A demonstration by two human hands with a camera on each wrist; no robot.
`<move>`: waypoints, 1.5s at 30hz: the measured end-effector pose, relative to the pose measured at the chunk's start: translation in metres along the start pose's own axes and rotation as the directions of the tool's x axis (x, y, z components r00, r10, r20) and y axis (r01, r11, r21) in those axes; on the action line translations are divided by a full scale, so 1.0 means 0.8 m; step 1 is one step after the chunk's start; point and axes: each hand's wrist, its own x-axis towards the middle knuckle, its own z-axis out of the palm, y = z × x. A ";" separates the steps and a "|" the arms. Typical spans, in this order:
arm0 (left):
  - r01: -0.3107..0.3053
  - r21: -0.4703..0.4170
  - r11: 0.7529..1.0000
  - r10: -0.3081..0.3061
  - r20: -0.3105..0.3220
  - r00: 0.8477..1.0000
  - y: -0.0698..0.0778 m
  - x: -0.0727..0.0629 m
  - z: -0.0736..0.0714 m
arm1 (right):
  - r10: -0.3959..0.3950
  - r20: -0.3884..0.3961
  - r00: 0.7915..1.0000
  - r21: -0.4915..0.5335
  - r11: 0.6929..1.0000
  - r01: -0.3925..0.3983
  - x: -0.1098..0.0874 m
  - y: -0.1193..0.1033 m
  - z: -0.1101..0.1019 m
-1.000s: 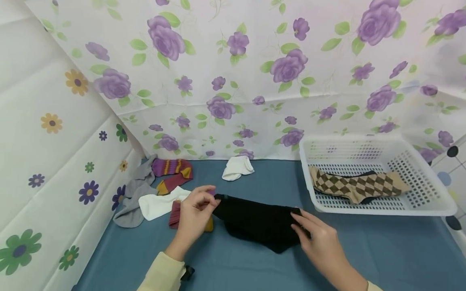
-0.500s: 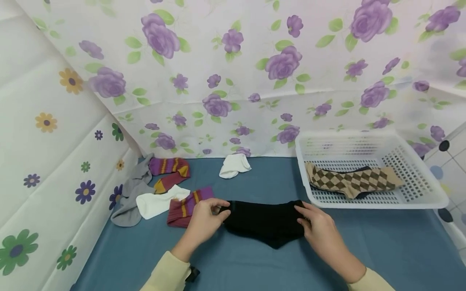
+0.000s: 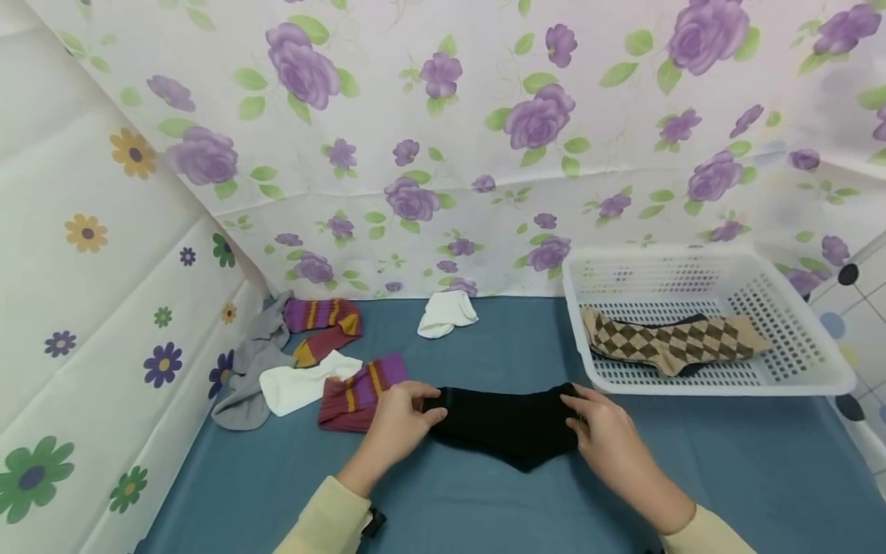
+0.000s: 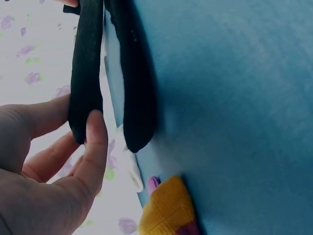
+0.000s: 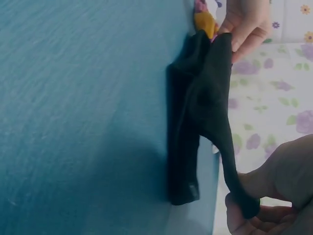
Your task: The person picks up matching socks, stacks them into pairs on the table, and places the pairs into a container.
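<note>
A black sock is stretched sideways between my two hands in the head view. My left hand pinches its left end between thumb and fingers, and my right hand pinches the right end. Both wrist views show a second black piece, looking like another sock, lying on the blue cloth right below the held one; from the head it is mostly hidden. The held sock is raised off it at the ends. Behind my left hand lies a folded purple and maroon striped sock with yellow bands.
A white perforated basket at the right holds argyle socks over something dark. At the left lie a grey sock, a white sock and another striped sock. One more white sock sits by the floral backdrop.
My left hand has moved right and slightly down with its end of the black sock, uncovering more of the striped sock. The right hand has risen a little; the black sock now lies more level.
</note>
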 end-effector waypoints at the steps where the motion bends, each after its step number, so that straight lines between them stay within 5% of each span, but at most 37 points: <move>1: -0.007 0.017 1.000 0.007 -0.005 1.000 -0.002 0.000 0.002 | 0.004 0.010 1.000 0.002 1.000 -0.004 0.001 0.001 0.002; 7: -0.025 0.131 0.991 0.027 -0.014 1.000 -0.009 -0.004 0.017 | 0.001 0.085 0.996 0.018 1.000 -0.003 0.002 0.014 0.012; 17: -0.023 0.199 0.980 0.030 -0.033 0.999 -0.013 -0.007 0.024 | -0.025 0.061 0.998 -0.080 0.996 0.030 0.006 0.028 0.020; 23: -0.129 0.328 0.936 0.183 -0.140 0.973 0.005 -0.010 0.017 | -0.111 -0.075 0.991 -0.079 0.991 0.105 0.003 0.010 0.014; 27: -0.225 0.326 0.918 0.269 -0.096 0.959 0.018 -0.012 0.020 | -0.154 -0.062 0.986 -0.064 0.987 0.150 -0.001 -0.006 0.018; 33: -0.177 0.277 0.944 0.172 0.042 0.984 0.015 -0.011 0.033 | -0.091 0.098 0.991 -0.104 0.989 0.101 -0.002 -0.012 0.036; 45: -0.087 0.317 0.944 0.059 0.094 0.994 0.001 -0.007 0.038 | -0.075 0.172 0.982 -0.147 0.984 0.101 -0.006 -0.002 0.051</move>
